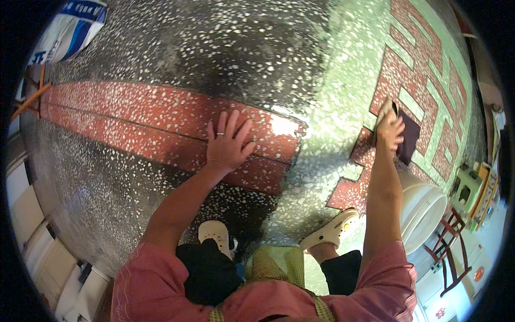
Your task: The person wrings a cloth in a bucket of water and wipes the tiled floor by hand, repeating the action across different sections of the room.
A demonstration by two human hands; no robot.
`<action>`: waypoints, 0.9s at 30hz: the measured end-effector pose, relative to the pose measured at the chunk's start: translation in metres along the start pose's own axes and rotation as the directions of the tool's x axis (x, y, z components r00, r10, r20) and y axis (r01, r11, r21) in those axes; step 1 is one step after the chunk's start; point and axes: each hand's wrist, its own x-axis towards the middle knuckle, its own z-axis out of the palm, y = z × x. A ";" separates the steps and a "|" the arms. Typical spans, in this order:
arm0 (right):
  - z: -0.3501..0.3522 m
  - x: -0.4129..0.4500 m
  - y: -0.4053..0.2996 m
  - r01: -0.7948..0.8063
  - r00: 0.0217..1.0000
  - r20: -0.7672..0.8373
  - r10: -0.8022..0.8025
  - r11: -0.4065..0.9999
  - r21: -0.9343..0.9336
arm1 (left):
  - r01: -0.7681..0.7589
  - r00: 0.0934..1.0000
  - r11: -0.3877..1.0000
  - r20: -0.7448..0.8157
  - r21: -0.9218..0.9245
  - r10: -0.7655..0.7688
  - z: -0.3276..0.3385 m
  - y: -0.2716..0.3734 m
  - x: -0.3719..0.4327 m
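Observation:
My left hand [228, 145] is spread palm down on a red terrazzo strip [120, 116] of the floor, with a ring on one finger. The strip looks wet and shiny near its right end. My right hand [389, 126] reaches out over the patterned red and green terrazzo [410, 60] and is closed on a dark, flat, angular piece [409, 137]; whether this is cloth or a sheet of some material I cannot tell. Part of it is hidden behind my fingers.
A white plastic bucket [426, 217] stands beside my right forearm. Farther right are a green plastic stool [466, 189] and a wooden chair [450, 249]. A white and blue sack [76, 32] lies at the upper left, near orange-brown wooden legs [32, 100]. My feet wear light clogs [332, 229].

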 end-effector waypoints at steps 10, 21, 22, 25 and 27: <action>0.005 -0.251 -0.333 0.929 0.076 0.164 -0.983 0.130 0.347 | -0.031 0.996 0.999 -0.087 -0.026 0.029 -0.002 -0.009 -0.003; -0.011 -0.251 -0.332 0.930 0.006 0.355 -0.935 0.136 0.342 | -0.010 0.986 0.999 0.166 0.039 0.003 0.001 -0.010 -0.001; 0.012 -0.211 -0.323 0.957 0.145 0.260 -0.955 0.202 0.207 | -0.021 0.998 0.999 0.056 -0.030 0.023 0.002 -0.005 0.003; 0.031 -0.106 -0.271 0.854 0.506 0.165 -0.846 0.519 0.043 | -0.032 0.999 0.999 0.043 -0.012 0.033 -0.001 -0.003 0.005; 0.024 -0.052 -0.215 0.763 0.634 0.167 -0.755 0.646 0.020 | -0.057 0.998 0.998 0.007 -0.020 0.057 0.001 -0.003 0.005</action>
